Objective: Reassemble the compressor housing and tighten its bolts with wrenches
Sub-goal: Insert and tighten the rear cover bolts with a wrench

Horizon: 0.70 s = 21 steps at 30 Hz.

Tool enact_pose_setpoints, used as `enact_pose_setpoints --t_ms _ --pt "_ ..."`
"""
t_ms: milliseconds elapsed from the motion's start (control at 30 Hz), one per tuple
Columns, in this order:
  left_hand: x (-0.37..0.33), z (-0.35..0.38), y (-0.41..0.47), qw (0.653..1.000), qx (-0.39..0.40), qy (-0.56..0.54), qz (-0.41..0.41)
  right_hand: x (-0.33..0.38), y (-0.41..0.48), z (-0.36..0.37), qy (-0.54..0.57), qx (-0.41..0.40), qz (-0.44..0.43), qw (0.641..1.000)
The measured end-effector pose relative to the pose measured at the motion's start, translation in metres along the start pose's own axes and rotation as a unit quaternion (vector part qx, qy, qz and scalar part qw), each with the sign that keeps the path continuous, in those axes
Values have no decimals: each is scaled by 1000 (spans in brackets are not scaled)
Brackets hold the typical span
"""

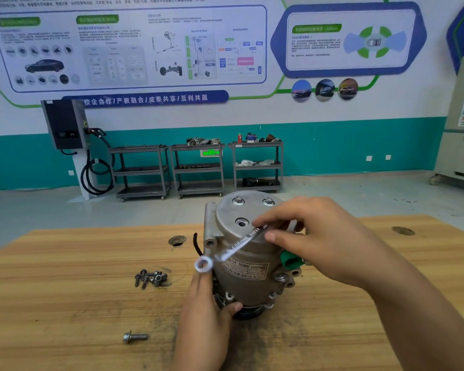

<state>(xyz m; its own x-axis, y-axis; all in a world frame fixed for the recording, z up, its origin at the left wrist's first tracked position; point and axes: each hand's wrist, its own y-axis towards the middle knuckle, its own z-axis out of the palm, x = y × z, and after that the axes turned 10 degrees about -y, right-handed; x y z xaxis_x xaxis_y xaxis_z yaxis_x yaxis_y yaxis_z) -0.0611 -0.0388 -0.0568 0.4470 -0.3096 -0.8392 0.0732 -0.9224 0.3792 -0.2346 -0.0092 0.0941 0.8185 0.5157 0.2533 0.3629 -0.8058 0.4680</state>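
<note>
The right hand (306,236) pinched the wrench (239,243); the left hand (206,314) gripped the compressor (252,263) mid-tabletop — so light a pinch could let the wrench slip.

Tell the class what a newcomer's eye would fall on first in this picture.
The silver compressor stands on the bench, the left hand gripping its base. The right hand holds a wrench slanted across its top. Left of it lies a heap of bolts, with one bolt alone nearer the camera.
</note>
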Motion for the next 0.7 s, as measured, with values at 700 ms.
enact_pose_setpoints --t_ms 700 --pt "0 0 2 1000 -2 11 10 -28 18 25 -76 -122 130 981"
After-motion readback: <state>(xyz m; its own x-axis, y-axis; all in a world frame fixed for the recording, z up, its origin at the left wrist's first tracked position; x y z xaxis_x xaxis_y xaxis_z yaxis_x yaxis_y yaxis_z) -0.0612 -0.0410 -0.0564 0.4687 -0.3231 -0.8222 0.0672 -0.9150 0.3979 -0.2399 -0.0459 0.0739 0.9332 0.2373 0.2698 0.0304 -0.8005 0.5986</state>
